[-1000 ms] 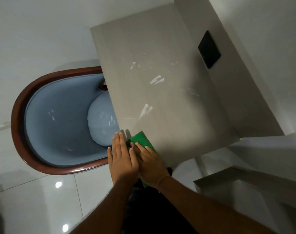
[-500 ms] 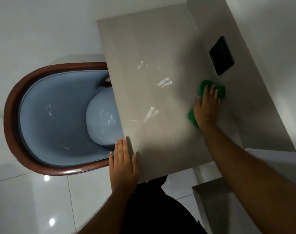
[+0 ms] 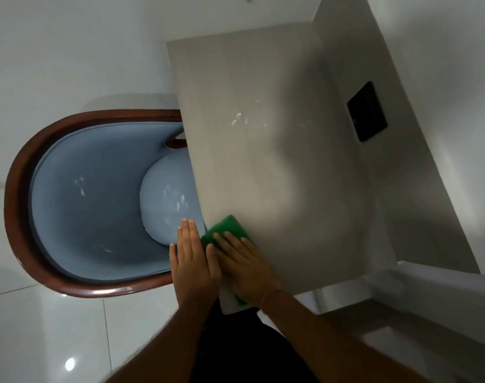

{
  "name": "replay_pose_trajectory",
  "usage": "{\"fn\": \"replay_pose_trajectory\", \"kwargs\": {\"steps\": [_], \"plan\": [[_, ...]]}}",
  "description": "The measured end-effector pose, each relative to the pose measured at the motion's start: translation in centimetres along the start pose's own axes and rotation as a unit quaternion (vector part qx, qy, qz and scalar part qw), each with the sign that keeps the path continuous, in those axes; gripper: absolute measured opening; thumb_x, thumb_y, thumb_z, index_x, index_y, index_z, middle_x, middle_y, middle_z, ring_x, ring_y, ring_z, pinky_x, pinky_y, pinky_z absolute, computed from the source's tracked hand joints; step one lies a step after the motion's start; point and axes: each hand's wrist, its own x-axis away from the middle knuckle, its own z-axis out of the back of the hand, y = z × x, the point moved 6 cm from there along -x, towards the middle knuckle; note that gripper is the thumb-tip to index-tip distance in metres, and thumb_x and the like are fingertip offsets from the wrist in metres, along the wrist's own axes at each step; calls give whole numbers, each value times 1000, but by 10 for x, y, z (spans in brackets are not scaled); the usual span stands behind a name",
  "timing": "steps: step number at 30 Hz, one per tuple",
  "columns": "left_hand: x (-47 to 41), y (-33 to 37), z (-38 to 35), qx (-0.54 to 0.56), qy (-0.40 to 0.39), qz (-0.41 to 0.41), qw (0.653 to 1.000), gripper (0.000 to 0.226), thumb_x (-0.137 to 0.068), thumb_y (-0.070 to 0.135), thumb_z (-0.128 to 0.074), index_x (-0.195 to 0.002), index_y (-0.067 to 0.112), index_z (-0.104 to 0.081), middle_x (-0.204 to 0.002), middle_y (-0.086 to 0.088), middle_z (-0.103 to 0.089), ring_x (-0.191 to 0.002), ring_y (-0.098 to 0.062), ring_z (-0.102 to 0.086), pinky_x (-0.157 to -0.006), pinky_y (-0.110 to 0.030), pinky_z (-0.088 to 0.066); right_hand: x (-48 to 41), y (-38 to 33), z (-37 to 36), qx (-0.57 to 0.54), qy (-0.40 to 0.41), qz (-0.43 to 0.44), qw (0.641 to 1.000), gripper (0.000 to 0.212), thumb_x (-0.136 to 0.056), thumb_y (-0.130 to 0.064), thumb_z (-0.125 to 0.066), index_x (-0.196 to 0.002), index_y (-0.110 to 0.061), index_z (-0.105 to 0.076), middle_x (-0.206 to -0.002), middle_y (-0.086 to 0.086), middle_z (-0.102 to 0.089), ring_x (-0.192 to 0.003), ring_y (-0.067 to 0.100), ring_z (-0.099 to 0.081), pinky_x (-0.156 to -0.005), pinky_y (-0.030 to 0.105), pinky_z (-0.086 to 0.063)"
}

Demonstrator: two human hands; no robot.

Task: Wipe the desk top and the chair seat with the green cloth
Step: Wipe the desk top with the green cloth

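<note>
right hand (image 3: 244,268) flat on green cloth (image 3: 230,226), desk top (image 3: 277,161) corner

Glossy white floor tiles (image 3: 56,327), white wall (image 3: 457,64)

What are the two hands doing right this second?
Left hand: open, fingers flat, holding nothing, at the desk top edge.
Right hand: open, palm pressing the green cloth flat on the desk, not gripping it.

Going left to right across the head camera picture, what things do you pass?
Dark wooden rim of the chair → pale blue chair seat → left hand → green cloth → grey desk top → black rectangular panel.
</note>
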Motion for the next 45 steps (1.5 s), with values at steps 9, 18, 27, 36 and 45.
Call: {"fn": "replay_pose_trajectory", "kwargs": {"steps": [9, 18, 27, 36, 45], "plan": [[-23, 29, -11, 20, -24, -18, 999, 70, -111, 46, -24, -173, 24, -4, -183, 2, -9, -169, -16, -5, -137, -47, -9, 58, 137, 64, -11, -14, -260, 966, 62, -106, -48, -26, -165, -33, -16, -175, -4, 2, -163, 20, 1, -131, 45, -8], [-47, 20, -26, 6, -39, -42, 998, 74, -109, 48, -27, -172, 13, -15, -181, -5, -16, -168, -23, -17, -135, -42, -7, -81, 273, 162, -12, 121, -455, 882, 62, -110, -41, -29, -166, -20, -12, -175, 11, -8, -162, 31, -6, -131, 51, -15], [-88, 40, -22, 32, -22, 12, 999, 73, -106, 41, -26, -172, 14, -10, -182, -2, -7, -168, -17, -9, -134, -46, -12, -275, 164, 153, 20, 99, -140, 985, 63, -103, -42, -34, -164, -30, -26, -174, 3, -18, -161, 27, -17, -129, 50, -20], [-130, 82, -8, 58, 39, 56, 996, 72, -106, 32, -30, -170, 2, -15, -179, -16, -15, -167, -32, -15, -134, -56, -16, -85, 136, 61, 9, 76, -43, 996, 77, -97, -36, -50, -165, -36, -14, -176, -7, -3, -163, 18, -2, -127, 45, -15], [-118, 78, -26, 0, -2, 7, 1000, 73, -108, 40, -28, -173, 18, -3, -183, -4, -9, -169, -22, -10, -135, -43, -7, -155, 322, 172, 16, 153, -309, 939, 59, -105, -36, -35, -163, -28, -26, -173, 5, -20, -160, 28, -20, -127, 52, -26]]}}
